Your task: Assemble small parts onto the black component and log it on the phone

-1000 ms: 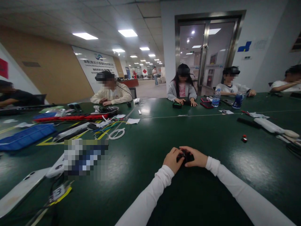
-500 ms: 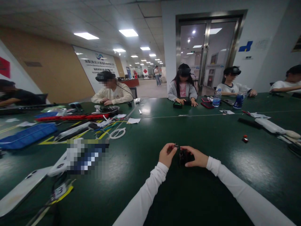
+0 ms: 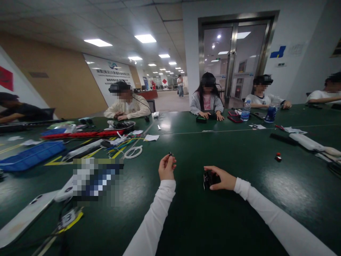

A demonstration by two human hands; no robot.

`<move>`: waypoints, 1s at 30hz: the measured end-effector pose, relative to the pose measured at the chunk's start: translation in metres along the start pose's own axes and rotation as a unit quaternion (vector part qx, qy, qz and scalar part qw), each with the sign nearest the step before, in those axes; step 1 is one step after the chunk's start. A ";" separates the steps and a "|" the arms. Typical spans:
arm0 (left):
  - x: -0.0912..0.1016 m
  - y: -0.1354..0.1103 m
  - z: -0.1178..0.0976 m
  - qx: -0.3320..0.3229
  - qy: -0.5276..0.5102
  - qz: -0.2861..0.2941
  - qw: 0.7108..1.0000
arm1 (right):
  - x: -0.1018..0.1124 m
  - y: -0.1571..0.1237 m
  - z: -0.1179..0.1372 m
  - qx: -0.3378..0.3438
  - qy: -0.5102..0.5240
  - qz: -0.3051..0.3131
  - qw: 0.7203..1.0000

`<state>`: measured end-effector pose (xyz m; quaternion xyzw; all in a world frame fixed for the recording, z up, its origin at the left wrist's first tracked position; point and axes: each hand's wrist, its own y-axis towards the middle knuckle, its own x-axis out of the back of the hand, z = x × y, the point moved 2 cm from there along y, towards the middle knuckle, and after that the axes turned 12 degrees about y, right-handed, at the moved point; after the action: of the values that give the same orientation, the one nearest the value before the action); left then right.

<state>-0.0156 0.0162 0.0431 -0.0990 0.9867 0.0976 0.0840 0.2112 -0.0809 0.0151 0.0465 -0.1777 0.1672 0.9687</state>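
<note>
My left hand [image 3: 166, 168] is raised a little above the dark green table [image 3: 213, 217] and pinches a tiny dark part [image 3: 170, 154] between its fingertips. My right hand [image 3: 222, 177] rests on the table with its fingers wrapped round a small black device [image 3: 209, 179]. The two hands are apart, the left one well to the left of the device. Both arms wear white sleeves.
A small red part [image 3: 277, 156] lies right of my hands. To the left are a white cable coil [image 3: 132, 152], coloured wires, a blue tray [image 3: 29, 156], a red strip [image 3: 80, 134] and white phones [image 3: 23, 217]. Several people sit along the far edge with bottles [image 3: 245, 111] and phones.
My hands were joined on the black device. The left hand has come away to the left and upward with a tiny part in its fingertips; the right hand stays on the device.
</note>
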 end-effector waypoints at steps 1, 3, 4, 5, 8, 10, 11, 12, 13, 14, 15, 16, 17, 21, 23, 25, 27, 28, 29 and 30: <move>0.001 0.001 0.001 0.010 -0.010 -0.007 1.000 | 0.000 0.000 0.000 -0.001 0.002 -0.001 1.000; 0.001 0.001 0.003 0.024 -0.015 -0.007 1.000 | 0.000 0.001 -0.002 0.001 0.010 -0.004 1.000; 0.000 0.000 0.005 0.025 -0.009 0.004 1.000 | 0.001 0.001 -0.002 0.005 0.019 -0.003 1.000; -0.003 -0.003 0.006 0.020 0.002 0.022 1.000 | 0.002 0.001 -0.003 0.012 0.035 0.000 0.999; -0.015 -0.018 0.007 -0.019 0.058 0.115 0.992 | 0.004 0.002 -0.007 0.033 0.105 0.005 0.994; -0.025 -0.033 0.007 -0.053 0.096 0.197 0.974 | 0.006 0.005 -0.011 0.039 0.161 -0.006 0.986; -0.030 -0.041 0.006 -0.067 0.111 0.238 0.963 | 0.006 0.006 -0.013 0.043 0.190 -0.019 0.981; -0.034 -0.049 0.005 -0.081 0.126 0.276 0.949 | 0.007 0.008 -0.016 0.046 0.219 -0.033 0.974; -0.037 -0.057 0.004 -0.094 0.144 0.311 0.935 | 0.007 0.009 -0.018 0.048 0.248 -0.050 0.966; -0.040 -0.063 0.003 -0.107 0.164 0.343 0.919 | 0.007 0.010 -0.020 0.049 0.274 -0.070 0.958; -0.042 -0.069 0.002 -0.119 0.187 0.372 0.901 | 0.008 0.011 -0.022 0.051 0.296 -0.089 0.950; -0.044 -0.074 0.001 -0.132 0.210 0.397 0.884 | 0.008 0.012 -0.024 0.053 0.314 -0.105 0.942; -0.045 -0.079 0.000 -0.143 0.230 0.419 0.867 | 0.009 0.012 -0.025 0.056 0.327 -0.119 0.936; -0.048 -0.088 -0.003 -0.178 0.291 0.479 0.809 | 0.010 0.012 -0.026 0.058 0.352 -0.141 0.923; -0.049 -0.088 -0.002 -0.195 0.329 0.486 0.786 | 0.010 0.012 -0.026 0.056 0.354 -0.139 0.923; -0.048 -0.084 0.001 -0.215 0.378 0.469 0.768 | 0.010 0.011 -0.027 0.055 0.351 -0.137 0.925; -0.044 -0.073 0.005 -0.229 0.420 0.436 0.762 | 0.010 0.010 -0.028 0.052 0.343 -0.138 0.928; -0.040 -0.066 0.008 -0.233 0.434 0.414 0.766 | 0.010 0.010 -0.028 0.049 0.339 -0.139 0.929; -0.035 -0.057 0.010 -0.233 0.442 0.389 0.774 | 0.010 0.009 -0.028 0.046 0.334 -0.138 0.931; -0.029 -0.046 0.012 -0.231 0.444 0.359 0.787 | 0.010 0.007 -0.027 0.041 0.331 -0.137 0.933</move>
<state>0.0240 -0.0204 0.0287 0.2139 0.8274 0.2908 -0.4303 0.2264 -0.0670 -0.0061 0.0524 0.1682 0.0460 0.9833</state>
